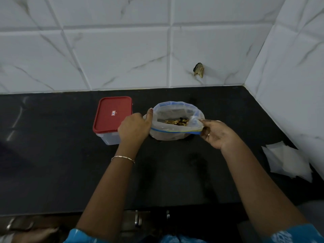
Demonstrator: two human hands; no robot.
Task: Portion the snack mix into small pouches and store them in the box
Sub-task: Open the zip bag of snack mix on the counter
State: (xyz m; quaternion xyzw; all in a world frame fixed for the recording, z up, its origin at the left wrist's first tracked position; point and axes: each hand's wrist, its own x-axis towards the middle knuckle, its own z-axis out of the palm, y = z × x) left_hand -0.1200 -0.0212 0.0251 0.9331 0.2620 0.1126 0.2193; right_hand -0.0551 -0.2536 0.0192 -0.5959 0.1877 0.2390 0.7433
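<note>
Portioning looks barely begun: the left hand [134, 128] grips one side of the bag [168, 135] and the right hand [216, 134] pinches the other, holding it open over the snack mix [177, 122] inside, beside the closed red-lidded box [112, 118]. The pouches [287, 162] lie flat, apparently unfilled, at the right of a black worktop [52, 155] backed by white marbled tiles [122, 58].

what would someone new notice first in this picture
A clear zip bag of snack mix sits at the middle of the black counter, its mouth held open by the left grip and right grip. Just left of it stands a red-lidded box, lid on; small white pouches lie piled at the counter's right edge.
</note>
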